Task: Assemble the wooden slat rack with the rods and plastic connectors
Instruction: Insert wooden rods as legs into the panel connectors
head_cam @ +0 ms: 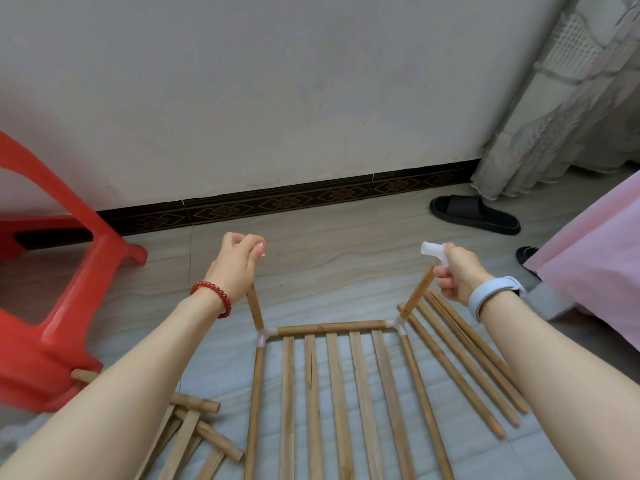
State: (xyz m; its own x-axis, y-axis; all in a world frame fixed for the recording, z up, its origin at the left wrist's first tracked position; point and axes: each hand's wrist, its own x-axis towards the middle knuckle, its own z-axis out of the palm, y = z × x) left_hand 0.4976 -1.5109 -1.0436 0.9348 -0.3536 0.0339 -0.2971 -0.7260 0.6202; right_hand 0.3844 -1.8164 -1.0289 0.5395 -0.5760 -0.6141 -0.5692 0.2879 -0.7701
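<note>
Red bead bracelet (211, 297), pale blue wristband (491, 295)

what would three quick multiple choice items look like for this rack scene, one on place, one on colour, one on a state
1. Where do the loose rods lie?
A. right of the slat frame
B. on the chair
C. against the wall

2. What colour is the plastic chair?
A. blue
B. red
C. white

3. What is the right hand doing?
A. resting flat on the floor
B. hanging idle
C. holding a white connector on top of an upright rod

Answers:
1. A, they fan out on the floor beside the slat frame's right edge.
2. B, its legs and seat show red.
3. C, the fingers curl around the connector at the rod's tip.
</note>
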